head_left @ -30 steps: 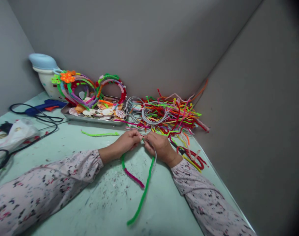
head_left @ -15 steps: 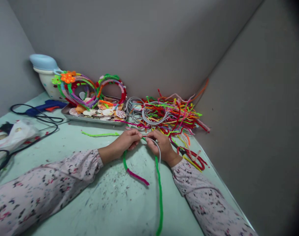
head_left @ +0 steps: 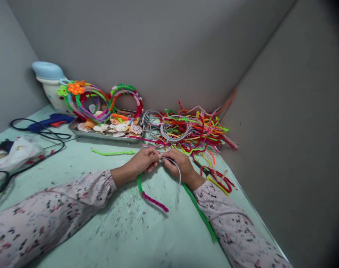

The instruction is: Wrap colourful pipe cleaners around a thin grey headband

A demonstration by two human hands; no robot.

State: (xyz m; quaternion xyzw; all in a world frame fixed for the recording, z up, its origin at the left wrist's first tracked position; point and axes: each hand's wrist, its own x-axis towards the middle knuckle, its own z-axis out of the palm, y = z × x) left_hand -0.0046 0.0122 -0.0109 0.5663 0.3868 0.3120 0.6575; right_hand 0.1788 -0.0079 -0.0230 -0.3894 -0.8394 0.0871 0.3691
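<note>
My left hand [head_left: 145, 159] and my right hand [head_left: 181, 166] meet at their fingertips above the table, both pinched closed. A thin grey wire [head_left: 178, 175] runs between them and curves down below my right fingers. From under my left hand hangs a wrapped end, green pipe cleaner [head_left: 139, 183] turning to magenta [head_left: 155, 202] at its tip. A longer green pipe cleaner [head_left: 200, 213] trails beneath my right hand along the right sleeve. My fingers hide where the wire and pipe cleaners join.
Behind my hands lies a tangled heap of coloured pipe cleaners [head_left: 198, 128] with coiled grey wire [head_left: 173, 137]. A metal tray [head_left: 108, 138] holds shells and wrapped headbands [head_left: 82, 102]. Yellow-handled scissors [head_left: 217, 185] lie right; a blue glue gun [head_left: 46, 123] and black cord lie left.
The long green pipe cleaner's loose end has swung right, toward my right sleeve. The grey wire's free end now hangs clear of it. My hands have barely moved.
</note>
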